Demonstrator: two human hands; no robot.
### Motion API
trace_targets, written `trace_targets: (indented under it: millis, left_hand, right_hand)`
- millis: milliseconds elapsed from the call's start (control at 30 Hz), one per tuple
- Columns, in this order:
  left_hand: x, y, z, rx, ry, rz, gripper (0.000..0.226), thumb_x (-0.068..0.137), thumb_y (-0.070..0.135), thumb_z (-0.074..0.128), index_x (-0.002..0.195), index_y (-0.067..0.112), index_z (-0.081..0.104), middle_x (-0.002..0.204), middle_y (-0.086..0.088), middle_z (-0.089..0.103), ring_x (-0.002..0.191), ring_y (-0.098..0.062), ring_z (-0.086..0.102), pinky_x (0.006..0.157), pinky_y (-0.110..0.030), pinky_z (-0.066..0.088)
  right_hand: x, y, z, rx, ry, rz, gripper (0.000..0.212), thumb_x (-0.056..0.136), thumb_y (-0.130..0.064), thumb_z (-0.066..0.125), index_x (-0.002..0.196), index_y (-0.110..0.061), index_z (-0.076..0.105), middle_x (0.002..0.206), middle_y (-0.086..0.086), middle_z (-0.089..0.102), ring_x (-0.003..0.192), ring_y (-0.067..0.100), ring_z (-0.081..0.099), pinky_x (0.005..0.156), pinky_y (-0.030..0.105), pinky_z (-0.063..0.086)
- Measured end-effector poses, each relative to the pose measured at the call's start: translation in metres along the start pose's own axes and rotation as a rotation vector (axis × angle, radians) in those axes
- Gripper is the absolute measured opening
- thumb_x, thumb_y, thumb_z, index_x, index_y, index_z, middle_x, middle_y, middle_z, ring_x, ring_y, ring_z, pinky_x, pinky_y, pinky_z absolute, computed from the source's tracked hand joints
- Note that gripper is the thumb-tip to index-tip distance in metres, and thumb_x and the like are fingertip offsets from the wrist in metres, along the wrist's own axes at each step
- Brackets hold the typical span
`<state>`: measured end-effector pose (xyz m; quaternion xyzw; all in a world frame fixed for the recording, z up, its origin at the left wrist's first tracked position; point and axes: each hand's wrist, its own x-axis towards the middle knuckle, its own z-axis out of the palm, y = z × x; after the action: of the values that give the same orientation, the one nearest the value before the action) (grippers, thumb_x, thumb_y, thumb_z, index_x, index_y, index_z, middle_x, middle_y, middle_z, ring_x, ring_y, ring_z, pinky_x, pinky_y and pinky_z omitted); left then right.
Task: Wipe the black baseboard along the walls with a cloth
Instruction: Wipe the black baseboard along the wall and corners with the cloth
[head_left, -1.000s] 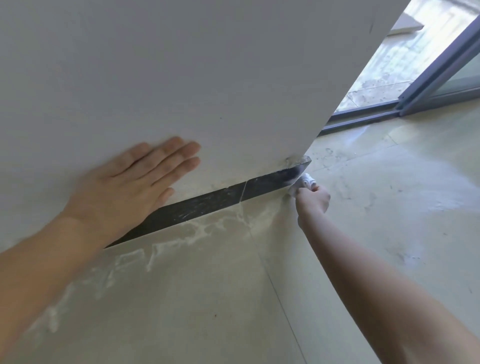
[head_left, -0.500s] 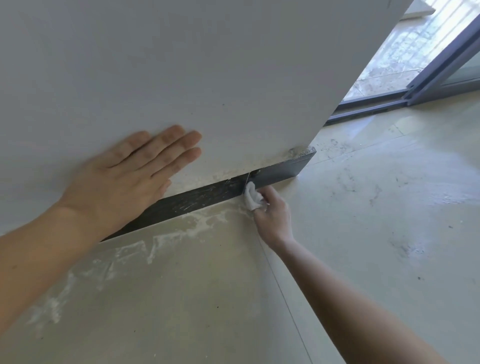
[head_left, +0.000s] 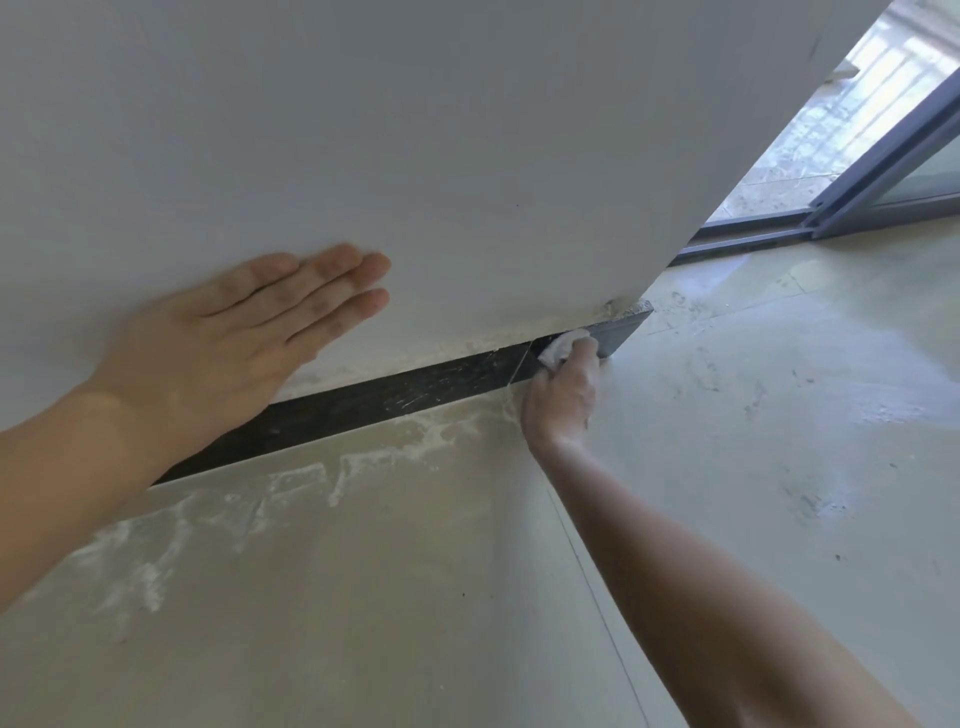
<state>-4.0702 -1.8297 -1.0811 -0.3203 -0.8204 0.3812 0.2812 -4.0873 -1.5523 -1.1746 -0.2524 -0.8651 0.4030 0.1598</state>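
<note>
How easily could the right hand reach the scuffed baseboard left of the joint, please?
Probably yes, easily: the right hand presses the cloth on the baseboard beside it, nothing lies between, and the left hand rests higher on the wall.

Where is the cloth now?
Head view, right of centre: white cloth in the right hand, pressed on the black baseboard near its corner end.

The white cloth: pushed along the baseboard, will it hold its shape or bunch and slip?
Likely floppy: the cloth sits crumpled into a wad in the right hand, so it should bunch rather than hold its shape. It is probably light, being only a small wad. It may drag a little on the black baseboard, which looks streaked with white residue.
</note>
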Motion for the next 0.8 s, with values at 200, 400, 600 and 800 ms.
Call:
trace_targets:
  millis: [200, 400, 600, 800]
  left_hand:
    - [-0.001, 0.005, 0.001, 0.023, 0.003, -0.028, 0.064, 0.1, 0.028, 0.027, 0.15, 0.014, -0.009, 0.157, -0.007, -0.017, 0.144, -0.024, -0.014, 0.116, -0.038, -0.015]
    - [-0.017, -0.005, -0.004, -0.129, 0.056, -0.093, 0.066, 0.095, 0.021, 0.04, 0.151, 0.013, 0.007, 0.159, -0.007, -0.004, 0.146, -0.025, -0.002, 0.118, -0.037, -0.007]
    - [-0.046, -0.016, 0.005, -0.265, 0.042, -0.101, 0.058, 0.098, 0.025, 0.029, 0.151, 0.015, 0.01, 0.159, -0.003, 0.002, 0.146, -0.02, 0.003, 0.118, -0.033, -0.007]
    - [-0.046, -0.014, 0.009, -0.189, 0.045, -0.093, 0.054, 0.101, 0.03, 0.019, 0.152, 0.015, 0.008, 0.159, -0.003, -0.001, 0.145, -0.02, 0.001, 0.118, -0.032, -0.009]
  right_hand:
    - [-0.056, -0.005, 0.008, -0.277, -0.394, -0.442, 0.029, 0.083, 0.002, 0.048, 0.112, -0.002, 0.046, 0.105, 0.015, 0.054, 0.089, 0.033, 0.053, 0.065, 0.035, 0.037]
    - [-0.059, -0.006, -0.013, -0.309, -0.439, -0.559, 0.023, 0.091, -0.019, 0.05, 0.11, -0.008, 0.045, 0.094, 0.015, 0.065, 0.08, 0.036, 0.062, 0.057, 0.032, 0.034]
    - [-0.022, -0.006, -0.017, -0.261, -0.25, -0.198, 0.013, 0.093, -0.019, 0.043, 0.096, -0.015, 0.031, 0.084, 0.008, 0.059, 0.076, 0.034, 0.053, 0.06, 0.035, 0.037]
    - [-0.083, -0.031, 0.029, -0.181, -0.26, -0.27, 0.014, 0.091, -0.012, 0.048, 0.097, -0.011, 0.036, 0.087, 0.007, 0.055, 0.075, 0.024, 0.049, 0.061, 0.029, 0.03]
